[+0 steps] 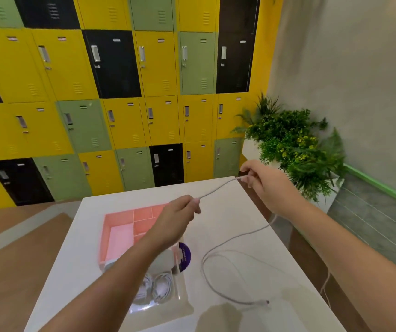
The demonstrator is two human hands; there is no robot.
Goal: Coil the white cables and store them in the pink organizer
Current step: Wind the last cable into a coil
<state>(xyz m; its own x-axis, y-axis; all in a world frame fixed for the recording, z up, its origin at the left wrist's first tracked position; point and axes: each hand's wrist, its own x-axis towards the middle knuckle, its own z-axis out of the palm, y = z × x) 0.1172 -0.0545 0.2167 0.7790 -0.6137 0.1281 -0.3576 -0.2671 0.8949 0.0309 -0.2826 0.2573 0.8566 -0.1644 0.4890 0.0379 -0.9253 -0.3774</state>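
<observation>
A white cable (218, 188) is stretched taut in the air between my two hands. My left hand (180, 212) pinches it above the pink organizer (118, 233). My right hand (261, 180) pinches its far end near the table's back right corner. The rest of the cable trails under my right arm, loops over the white table (228, 212) and ends in a plug (264, 302) near the front. A clear tray (182, 300) in front of the organizer holds coiled white cables (162, 287). My left forearm hides part of the organizer.
A purple round object (185, 256) lies between organizer and tray. Yellow, green and black lockers (120, 104) stand behind the table. A planter with green plants (295, 144) is at the back right. Wooden floor lies to the left.
</observation>
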